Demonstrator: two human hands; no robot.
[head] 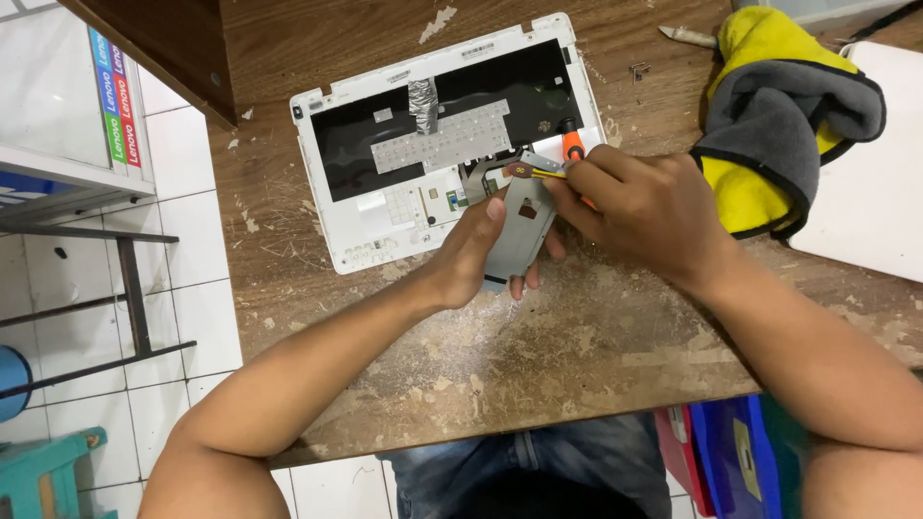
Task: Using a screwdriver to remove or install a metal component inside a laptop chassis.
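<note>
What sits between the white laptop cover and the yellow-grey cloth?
In the head view, the right hand with an orange-handled screwdriver; above it, bare wood tabletop.

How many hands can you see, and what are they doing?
2. The left hand holds a grey metal plate from below. The right hand grips an orange screwdriver at the plate's top. No other hands show.
</note>
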